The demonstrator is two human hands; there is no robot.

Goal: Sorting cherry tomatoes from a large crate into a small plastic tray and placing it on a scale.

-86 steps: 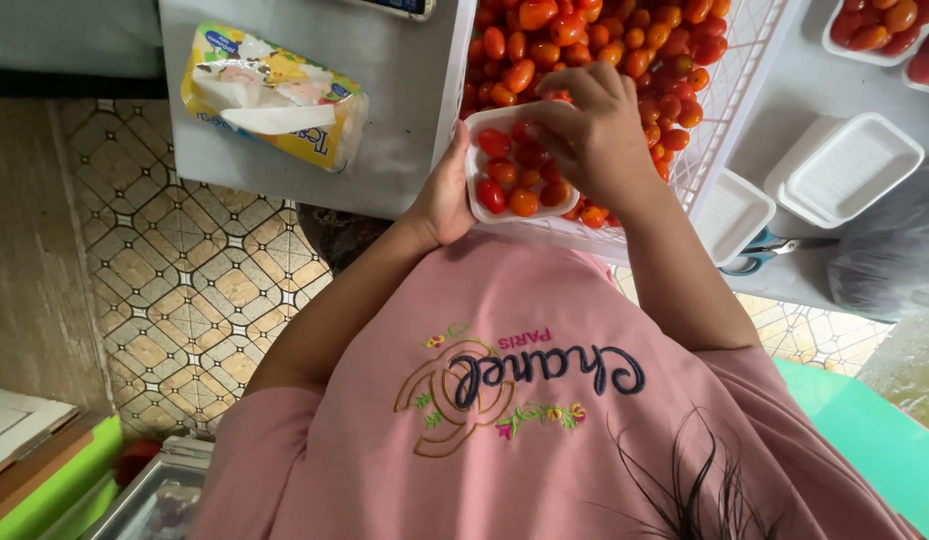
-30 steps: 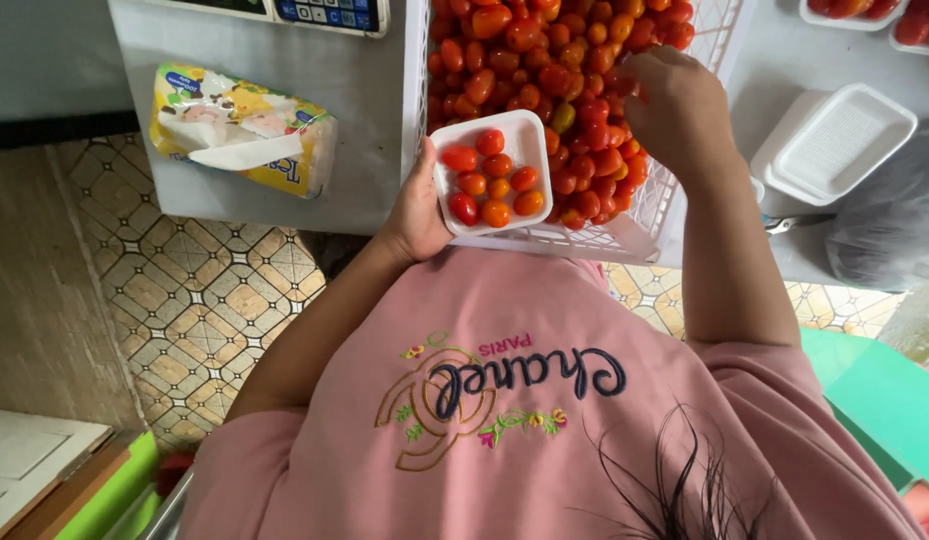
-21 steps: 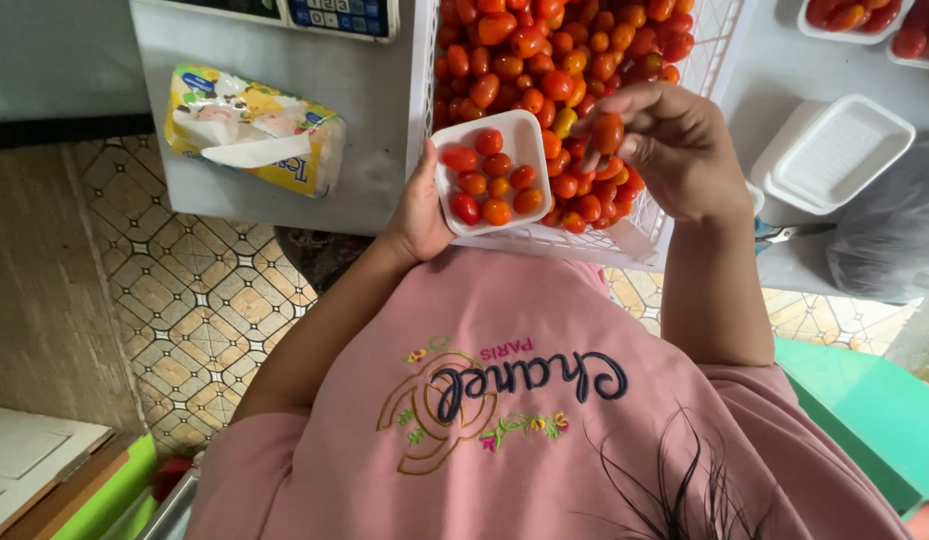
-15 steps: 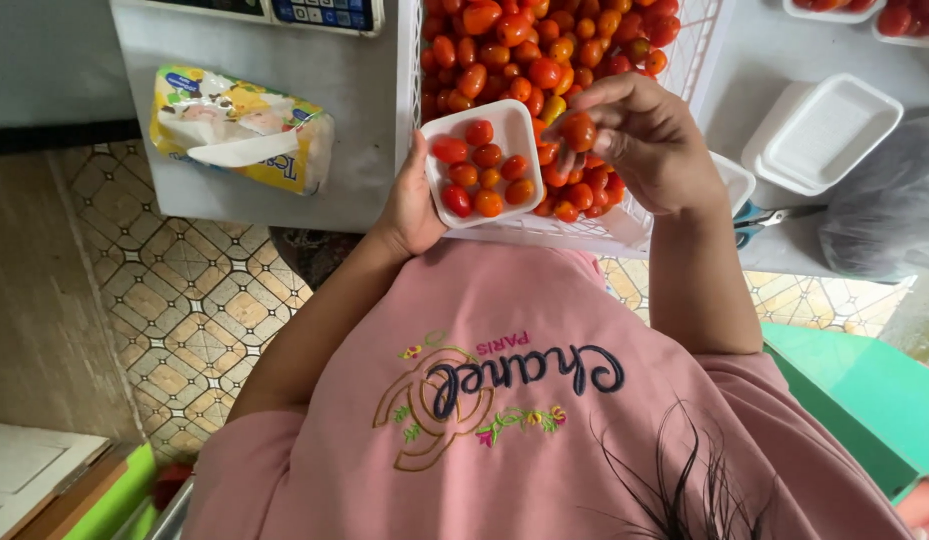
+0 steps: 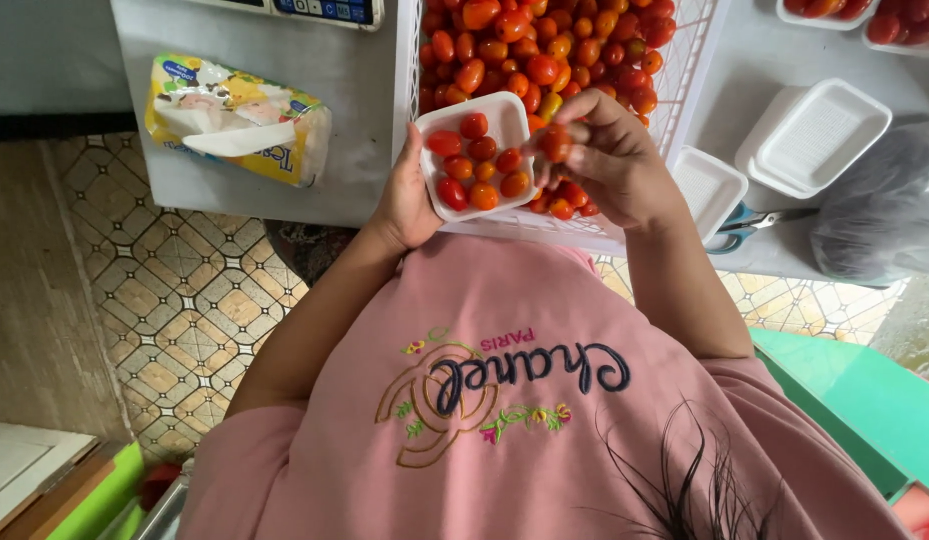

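Note:
My left hand grips a small white foam tray holding several red and orange cherry tomatoes. My right hand pinches one cherry tomato at the tray's right edge. Both hands hover over the near end of a white wire basket heaped with cherry tomatoes. A pink shirt fills the lower part of the view.
A soft tissue pack lies on the grey table to the left. The edge of a scale shows at the top. Empty foam trays, scissors and a dark plastic bag are on the right. Filled trays sit top right.
My right hand reached into the basket's tomatoes, picked one up and brought it back to the tray's right edge. The tray has stayed in my left hand.

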